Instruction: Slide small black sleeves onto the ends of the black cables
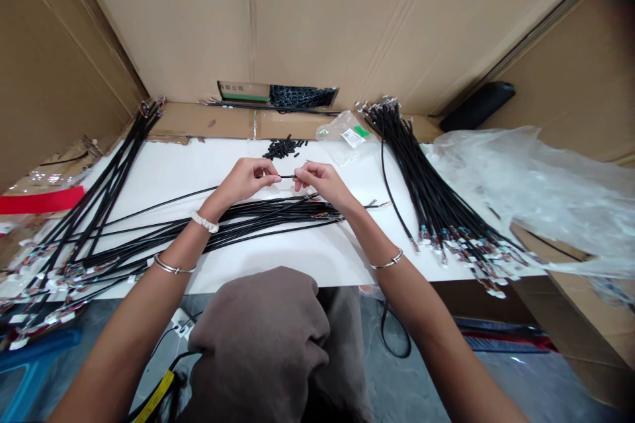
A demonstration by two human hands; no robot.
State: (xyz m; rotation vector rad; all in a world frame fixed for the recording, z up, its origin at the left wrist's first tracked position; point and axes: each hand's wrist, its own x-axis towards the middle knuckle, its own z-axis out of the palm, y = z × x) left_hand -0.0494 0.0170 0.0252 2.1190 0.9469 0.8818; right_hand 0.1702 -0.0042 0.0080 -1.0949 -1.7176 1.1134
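Note:
Between my two hands runs a thin black cable (286,176), its length trailing off to the left over the table. My left hand (251,176) pinches it with thumb and forefinger. At the cable's right end, my right hand (317,180) is closed on it; whether a small sleeve sits in those fingers I cannot make out. Just beyond the hands lies a pile of short black tube pieces (282,147). Under my wrists a bundle of black cables (268,211) stretches across the white table (238,268), with stripped wire ends at its right.
A thick bundle of black cables with white connectors (426,178) lies at right, beside crumpled clear plastic (526,192). More cables (114,178) lie at left. A clear bag with a green label (347,134) sits at the back. Cardboard walls (307,20) enclose the table.

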